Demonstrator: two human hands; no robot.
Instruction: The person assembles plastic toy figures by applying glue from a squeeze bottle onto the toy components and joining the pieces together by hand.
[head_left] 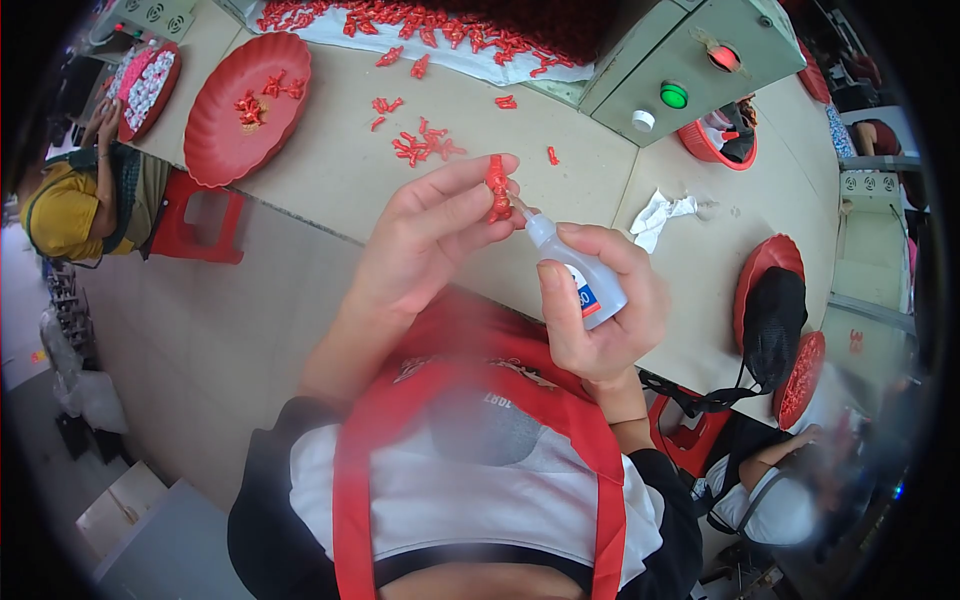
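Observation:
Between the thumb and fingers of my left hand [435, 215] is a small red plastic figurine [498, 188], held upright over the table's near edge. My right hand [610, 310] grips a translucent squeeze bottle [585, 275] with a blue and white label. The bottle's narrow nozzle points left and meets or nearly meets the figurine's side; whether they touch I cannot tell. Beyond my hands, several loose red plastic pieces [420, 145] lie in a small heap on the pale table [335, 130].
A scalloped red tray [215, 130] with a few red pieces stands at left. Many red pieces [450, 30] lie on a white cloth at the back, beside a green-grey control box [690, 70]. Crumpled tissue [660, 215] and a red basket [735, 150] are at right. Co-workers sit on both sides.

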